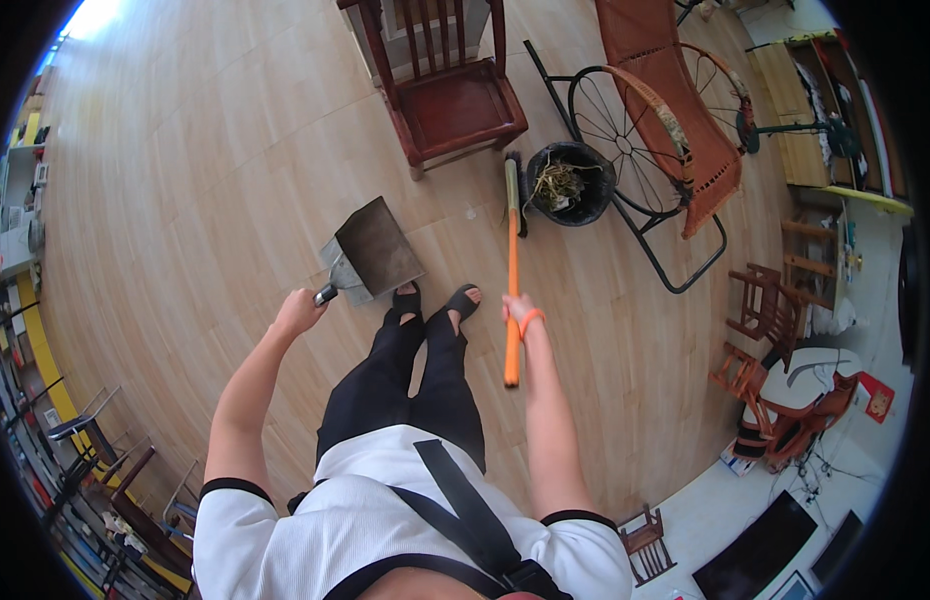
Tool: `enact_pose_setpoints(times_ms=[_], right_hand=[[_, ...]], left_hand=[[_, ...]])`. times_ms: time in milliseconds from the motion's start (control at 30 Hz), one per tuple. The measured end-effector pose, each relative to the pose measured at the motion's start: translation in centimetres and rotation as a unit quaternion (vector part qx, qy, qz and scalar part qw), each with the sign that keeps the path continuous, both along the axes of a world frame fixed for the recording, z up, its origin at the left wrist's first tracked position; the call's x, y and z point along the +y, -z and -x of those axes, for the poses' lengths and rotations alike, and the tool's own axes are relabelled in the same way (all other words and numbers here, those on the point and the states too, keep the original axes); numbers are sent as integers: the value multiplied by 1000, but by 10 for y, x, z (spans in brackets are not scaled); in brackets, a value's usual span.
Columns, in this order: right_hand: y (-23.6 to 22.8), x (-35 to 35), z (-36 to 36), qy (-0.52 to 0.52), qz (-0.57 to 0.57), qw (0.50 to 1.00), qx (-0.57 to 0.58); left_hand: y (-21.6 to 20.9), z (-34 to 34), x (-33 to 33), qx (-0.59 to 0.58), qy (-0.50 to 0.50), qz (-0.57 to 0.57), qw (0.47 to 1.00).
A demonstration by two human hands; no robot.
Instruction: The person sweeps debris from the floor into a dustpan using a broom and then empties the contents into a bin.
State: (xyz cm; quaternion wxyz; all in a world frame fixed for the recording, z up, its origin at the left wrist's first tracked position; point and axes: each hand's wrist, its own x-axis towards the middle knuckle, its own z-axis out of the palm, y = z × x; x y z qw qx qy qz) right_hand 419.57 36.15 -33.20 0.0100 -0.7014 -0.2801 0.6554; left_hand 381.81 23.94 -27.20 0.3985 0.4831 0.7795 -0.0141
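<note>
My left hand (pixel 301 312) is closed round the dark handle of a metal dustpan (pixel 377 250), whose grey scoop hangs in front of my feet. An orange-handled broom (pixel 513 262) is gripped partway along its stick by my right hand (pixel 520 310), which has an orange band at the wrist. The broom's dark bristles are at the far end, beside a black bin (pixel 589 190). Dry plant stalks and other waste (pixel 559 186) lie in the bin.
A dark red wooden chair (pixel 459 100) stands ahead, left of the bin. A brown rocking lounger (pixel 675 120) with wheel-shaped sides is right of it. Small wooden chairs (pixel 770 305) line the right side. Crowded shelves (pixel 25 330) run along the left.
</note>
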Motion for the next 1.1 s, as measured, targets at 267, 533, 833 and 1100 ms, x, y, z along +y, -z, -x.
enact_pose_setpoints(times_ms=[267,533,833,1100], right_hand=[[19,25,42,-125,59,990,-38],[-30,15,-5,121,105,983,90],[20,36,33,-225,90,966,-89],[-57,0,-51,-71,53,996,11]], left_hand=[[39,7,41,14,95,37,995],[56,23,51,14,118,43,992],[49,8,67,47,114,75,990],[47,7,66,33,85,88,992]])
